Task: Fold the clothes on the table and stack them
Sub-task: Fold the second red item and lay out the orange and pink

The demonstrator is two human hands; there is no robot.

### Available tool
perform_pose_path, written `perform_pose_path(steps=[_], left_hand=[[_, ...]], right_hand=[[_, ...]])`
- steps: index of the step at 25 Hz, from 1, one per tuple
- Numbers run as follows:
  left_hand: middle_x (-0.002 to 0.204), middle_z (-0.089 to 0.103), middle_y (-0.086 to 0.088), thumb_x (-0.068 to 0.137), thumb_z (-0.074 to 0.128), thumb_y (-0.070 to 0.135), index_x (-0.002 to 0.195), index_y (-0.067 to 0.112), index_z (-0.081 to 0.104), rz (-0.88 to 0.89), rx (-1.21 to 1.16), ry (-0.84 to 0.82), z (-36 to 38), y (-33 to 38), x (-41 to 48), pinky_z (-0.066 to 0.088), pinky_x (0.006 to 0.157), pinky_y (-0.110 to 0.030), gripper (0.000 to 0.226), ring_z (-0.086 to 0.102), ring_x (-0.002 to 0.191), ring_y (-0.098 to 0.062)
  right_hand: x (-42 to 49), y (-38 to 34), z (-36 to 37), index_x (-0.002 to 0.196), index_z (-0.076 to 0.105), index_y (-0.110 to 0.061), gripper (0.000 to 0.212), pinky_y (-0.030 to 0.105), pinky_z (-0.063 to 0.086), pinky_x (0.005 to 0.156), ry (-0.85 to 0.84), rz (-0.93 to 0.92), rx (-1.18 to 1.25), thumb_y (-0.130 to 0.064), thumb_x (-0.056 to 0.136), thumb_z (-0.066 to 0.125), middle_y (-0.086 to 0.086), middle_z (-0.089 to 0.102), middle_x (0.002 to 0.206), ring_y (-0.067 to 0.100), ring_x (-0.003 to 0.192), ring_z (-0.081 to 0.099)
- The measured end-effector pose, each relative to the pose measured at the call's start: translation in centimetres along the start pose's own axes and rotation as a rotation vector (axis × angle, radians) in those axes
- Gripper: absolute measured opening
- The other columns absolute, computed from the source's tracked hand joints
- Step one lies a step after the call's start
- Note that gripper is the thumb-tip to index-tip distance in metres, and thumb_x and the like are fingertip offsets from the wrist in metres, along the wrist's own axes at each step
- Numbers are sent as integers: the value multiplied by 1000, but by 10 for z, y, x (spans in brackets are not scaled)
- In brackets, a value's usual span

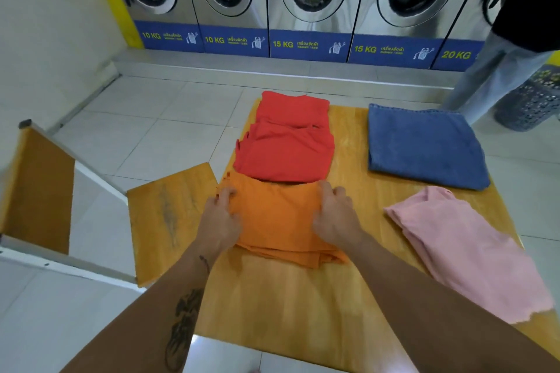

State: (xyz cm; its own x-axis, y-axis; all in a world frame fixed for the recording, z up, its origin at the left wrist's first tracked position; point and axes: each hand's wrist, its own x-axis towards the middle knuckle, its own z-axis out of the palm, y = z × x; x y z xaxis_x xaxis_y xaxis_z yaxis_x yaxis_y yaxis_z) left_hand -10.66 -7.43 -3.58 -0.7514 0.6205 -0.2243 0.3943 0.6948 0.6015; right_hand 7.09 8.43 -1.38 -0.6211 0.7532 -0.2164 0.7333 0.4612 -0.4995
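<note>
A folded orange garment (277,218) lies on the wooden table (303,306) near its left edge. My left hand (219,216) grips the garment's left side with curled fingers. My right hand (335,215) presses on its right side, fingers bent over the far edge. Just beyond it lies a red garment (288,142), folded in layers. A folded blue denim piece (421,145) sits at the far right. A pink garment (463,245) lies loosely folded at the near right, reaching over the table's edge.
A wooden chair (169,215) with a white frame stands close to the table's left side. A row of washing machines (309,3) lines the back wall. A person in jeans (497,76) stands at the far right beside a dark laundry basket (530,103).
</note>
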Motion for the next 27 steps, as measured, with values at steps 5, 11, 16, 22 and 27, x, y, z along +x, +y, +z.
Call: perform_pose_path(steps=[5, 11, 16, 22, 27], left_hand=[[161, -9, -12, 92, 45, 48, 151, 32, 13, 142, 484, -4, 5, -31, 14, 6, 117, -59, 69, -8, 148, -34], [163, -16, -8, 97, 28, 53, 156, 24, -1, 359, 548, -126, 24, -39, 28, 2, 120, -54, 72, -12, 150, -28], [161, 11, -11, 89, 47, 37, 149, 20, 30, 267, 465, -78, 17, -5, 26, 9, 119, -54, 65, 6, 149, -30], [122, 54, -2, 88, 52, 13, 123, 17, 60, 429, 33, -100, 28, 109, -5, 42, 97, -35, 37, 52, 116, -24], [122, 61, -11, 87, 53, 8, 120, 14, 65, 545, 40, -224, 95, 202, -38, 41, 94, -29, 35, 59, 108, -28]], right_hand=[[-16, -2, 49, 156, 5, -30, 68, 62, 12, 117, -156, -56, -438, -50, 96, 30, 3, -7, 167, 29, 152, 0], [0, 11, 45, 155, -10, -33, 68, 68, 4, 115, -224, 64, -549, -49, 98, 23, -1, -21, 165, 28, 153, -9], [0, 9, 18, 157, 6, -32, 67, 64, 10, 117, -255, 66, -398, -46, 98, 35, 0, -8, 167, 26, 153, -1], [-52, 76, -60, 155, 24, -23, 66, 44, 22, 120, 16, 161, 3, -39, 96, 49, 5, 20, 164, 27, 148, 24], [-105, 185, -119, 152, 28, -21, 65, 49, 31, 114, 159, 414, 42, -34, 93, 52, 12, 31, 156, 35, 140, 34]])
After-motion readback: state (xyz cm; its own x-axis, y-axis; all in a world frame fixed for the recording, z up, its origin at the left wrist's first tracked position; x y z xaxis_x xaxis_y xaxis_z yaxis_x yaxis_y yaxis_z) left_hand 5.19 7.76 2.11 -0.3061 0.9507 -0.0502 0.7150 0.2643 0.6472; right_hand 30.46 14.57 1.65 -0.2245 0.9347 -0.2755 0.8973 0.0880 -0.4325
